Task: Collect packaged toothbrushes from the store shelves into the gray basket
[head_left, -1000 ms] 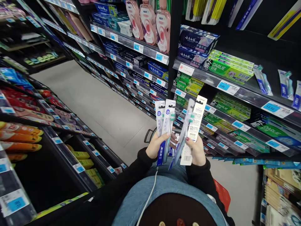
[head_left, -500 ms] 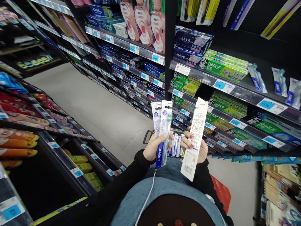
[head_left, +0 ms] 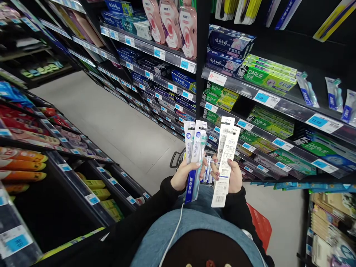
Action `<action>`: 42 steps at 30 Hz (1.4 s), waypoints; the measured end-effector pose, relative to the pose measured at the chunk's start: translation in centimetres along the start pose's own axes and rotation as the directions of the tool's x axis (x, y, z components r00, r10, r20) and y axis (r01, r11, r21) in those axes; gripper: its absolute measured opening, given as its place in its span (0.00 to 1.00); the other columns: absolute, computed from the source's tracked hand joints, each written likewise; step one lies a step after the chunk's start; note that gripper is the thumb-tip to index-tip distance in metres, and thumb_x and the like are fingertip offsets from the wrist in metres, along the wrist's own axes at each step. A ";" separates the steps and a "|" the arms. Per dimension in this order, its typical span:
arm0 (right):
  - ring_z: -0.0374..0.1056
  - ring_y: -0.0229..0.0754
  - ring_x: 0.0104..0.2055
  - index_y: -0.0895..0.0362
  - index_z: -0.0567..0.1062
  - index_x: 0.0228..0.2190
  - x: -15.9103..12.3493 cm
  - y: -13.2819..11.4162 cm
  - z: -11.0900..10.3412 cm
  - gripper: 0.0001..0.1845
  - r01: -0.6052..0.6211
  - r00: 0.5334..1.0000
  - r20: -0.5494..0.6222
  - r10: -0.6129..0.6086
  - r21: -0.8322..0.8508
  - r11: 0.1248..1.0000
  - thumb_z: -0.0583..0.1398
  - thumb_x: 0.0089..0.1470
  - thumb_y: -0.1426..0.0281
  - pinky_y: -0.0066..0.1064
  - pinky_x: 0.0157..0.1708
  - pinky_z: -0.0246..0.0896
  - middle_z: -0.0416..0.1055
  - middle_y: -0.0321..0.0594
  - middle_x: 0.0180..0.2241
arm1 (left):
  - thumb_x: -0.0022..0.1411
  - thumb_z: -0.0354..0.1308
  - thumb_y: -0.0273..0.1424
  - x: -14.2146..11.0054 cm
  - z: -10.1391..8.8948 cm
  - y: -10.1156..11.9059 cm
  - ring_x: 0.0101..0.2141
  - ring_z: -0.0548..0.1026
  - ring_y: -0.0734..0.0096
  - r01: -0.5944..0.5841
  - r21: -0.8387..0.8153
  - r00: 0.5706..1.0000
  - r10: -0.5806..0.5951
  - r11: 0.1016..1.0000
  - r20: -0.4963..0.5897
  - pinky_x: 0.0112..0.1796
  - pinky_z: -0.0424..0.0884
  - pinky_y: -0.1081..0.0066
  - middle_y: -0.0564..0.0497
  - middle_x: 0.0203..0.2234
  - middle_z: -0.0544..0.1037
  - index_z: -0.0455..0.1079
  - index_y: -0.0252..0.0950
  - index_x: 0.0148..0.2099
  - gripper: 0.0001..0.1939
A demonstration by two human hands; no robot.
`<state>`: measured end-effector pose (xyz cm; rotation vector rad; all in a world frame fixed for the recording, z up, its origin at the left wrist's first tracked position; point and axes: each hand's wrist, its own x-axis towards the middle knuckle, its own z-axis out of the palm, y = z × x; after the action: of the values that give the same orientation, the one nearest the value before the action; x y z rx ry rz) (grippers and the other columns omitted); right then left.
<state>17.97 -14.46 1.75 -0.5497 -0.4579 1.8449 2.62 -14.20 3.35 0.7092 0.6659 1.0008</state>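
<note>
My left hand [head_left: 183, 173] is closed on two packaged toothbrushes [head_left: 198, 163], held upright and overlapping with their clear fronts toward me. Each pack has a blue lower end, and a teal-tipped brush head shows in the nearer one. In my right hand [head_left: 235, 175] are toothbrush packs [head_left: 226, 167] turned to their white printed backs. At least two of these are visible, slightly fanned, with my thumb on the near one and fingers behind. Between my hands, lower down, more upright packs [head_left: 208, 168] stand in a black cart or basket [head_left: 174, 160], partly hidden.
Shelves ahead hold green toothpaste boxes [head_left: 267, 76], dark blue toothpaste boxes [head_left: 229, 42] and pink bottles [head_left: 169, 24]. More packaged toothbrushes [head_left: 307, 89] lie on the right shelf. To my left runs another shelf unit [head_left: 94, 198]. Something red [head_left: 260, 226] is beside my right arm.
The packs in my right hand have fanned apart, so a second back now shows. My right thumb has come onto the front of them. My left hand has shifted slightly right.
</note>
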 end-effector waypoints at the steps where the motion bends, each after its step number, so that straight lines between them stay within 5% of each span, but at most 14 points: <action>1: 0.57 0.35 0.19 0.53 0.70 0.37 0.0 0.1 -0.2 0.17 0.008 0.999 -0.037 -0.010 -0.044 0.999 0.62 0.46 0.59 0.28 0.14 0.52 0.66 0.34 0.28 | 0.50 0.61 0.36 -0.1 -0.1 0.1 0.17 0.65 0.74 0.008 0.011 1.000 -0.008 1.000 0.007 0.21 0.63 0.73 0.53 0.18 0.70 0.72 0.30 0.42 0.19; 6: 0.63 0.39 0.21 0.54 0.67 0.35 -0.2 0.9 -0.7 0.18 0.028 0.978 -0.191 -0.088 -0.297 0.954 0.61 0.50 0.54 0.34 0.21 0.62 0.69 0.38 0.30 | 0.51 0.62 0.40 -0.4 -0.2 -0.3 0.20 0.71 0.69 0.049 0.061 0.997 -0.045 0.997 -0.066 0.25 0.68 0.68 0.47 0.20 0.74 0.74 0.29 0.37 0.18; 9: 0.67 0.42 0.28 0.52 0.63 0.43 -0.1 2.0 -0.4 0.21 0.068 0.909 -0.300 -0.288 -0.575 0.816 0.60 0.51 0.56 0.39 0.31 0.67 0.69 0.38 0.33 | 0.52 0.63 0.41 -0.3 0.1 -1.2 0.24 0.73 0.66 -0.059 0.110 0.982 0.078 0.992 -0.174 0.31 0.72 0.64 0.48 0.23 0.74 0.73 0.31 0.38 0.18; 11: 0.69 0.45 0.39 0.53 0.60 0.47 -0.1 3.0 0.1 0.23 0.105 0.854 -0.245 -0.458 -0.782 0.614 0.59 0.52 0.59 0.43 0.44 0.65 0.69 0.41 0.40 | 0.53 0.63 0.42 0.0 0.5 -1.8 0.30 0.75 0.64 -0.164 0.230 0.944 0.220 0.959 -0.245 0.37 0.72 0.63 0.49 0.28 0.75 0.71 0.33 0.40 0.19; 13: 0.66 0.48 0.49 0.54 0.58 0.50 -0.1 3.8 0.6 0.24 0.129 0.853 -0.134 -0.504 -0.882 0.453 0.58 0.54 0.61 0.46 0.53 0.59 0.67 0.46 0.47 | 0.55 0.62 0.44 0.2 0.6 -2.3 0.39 0.75 0.61 -0.229 0.379 0.893 0.349 0.897 -0.285 0.44 0.71 0.63 0.47 0.36 0.76 0.68 0.35 0.44 0.21; 16: 0.65 0.49 0.52 0.56 0.54 0.54 -0.1 4.2 0.9 0.28 0.180 0.897 -0.013 -0.441 -0.902 0.393 0.57 0.56 0.61 0.47 0.54 0.58 0.66 0.50 0.49 | 0.59 0.55 0.50 0.4 0.5 -2.8 0.52 0.69 0.59 -0.244 0.489 0.860 0.420 0.837 -0.289 0.52 0.65 0.64 0.44 0.47 0.73 0.65 0.36 0.47 0.24; 21: 0.66 0.51 0.52 0.57 0.53 0.55 0.0 3.6 0.0 0.34 0.208 0.928 0.072 -0.365 -0.914 0.348 0.61 0.53 0.59 0.46 0.55 0.58 0.67 0.51 0.50 | 0.60 0.53 0.52 0.7 -0.1 -3.6 0.53 0.69 0.60 -0.197 0.311 0.903 0.296 0.930 -0.311 0.54 0.64 0.62 0.45 0.50 0.71 0.62 0.39 0.47 0.24; 29: 0.66 0.56 0.53 0.61 0.55 0.55 0.1 5.1 1.1 0.30 0.152 0.923 0.061 -0.380 -0.965 0.215 0.56 0.55 0.61 0.49 0.51 0.63 0.66 0.57 0.52 | 0.46 0.69 0.35 0.5 -0.7 -2.0 0.46 0.75 0.53 -0.037 -0.039 0.938 0.021 0.999 -0.347 0.50 0.69 0.59 0.44 0.40 0.78 0.70 0.32 0.45 0.23; 35: 0.62 0.56 0.57 0.60 0.55 0.56 0.8 7.7 1.6 0.32 0.082 0.975 0.002 -0.221 -0.932 0.353 0.56 0.55 0.59 0.50 0.55 0.58 0.63 0.57 0.54 | 0.45 0.68 0.34 -0.8 -3.7 -2.3 0.46 0.76 0.51 -0.019 -0.105 0.861 -0.037 0.994 -0.507 0.49 0.72 0.59 0.43 0.39 0.80 0.73 0.32 0.46 0.24; 42: 0.65 0.52 0.54 0.57 0.59 0.52 1.7 10.0 -1.8 0.29 -0.134 0.981 -0.188 -0.043 -0.823 0.553 0.59 0.50 0.62 0.49 0.56 0.57 0.67 0.52 0.51 | 0.45 0.70 0.36 -1.8 -6.3 -5.1 0.44 0.77 0.51 0.025 -0.105 0.776 -0.085 0.994 -0.624 0.47 0.74 0.60 0.42 0.40 0.80 0.73 0.31 0.47 0.27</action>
<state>10.80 -15.99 -5.53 -1.3872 -1.2318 1.4986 -0.31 -16.31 -4.14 0.2505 1.2108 1.2147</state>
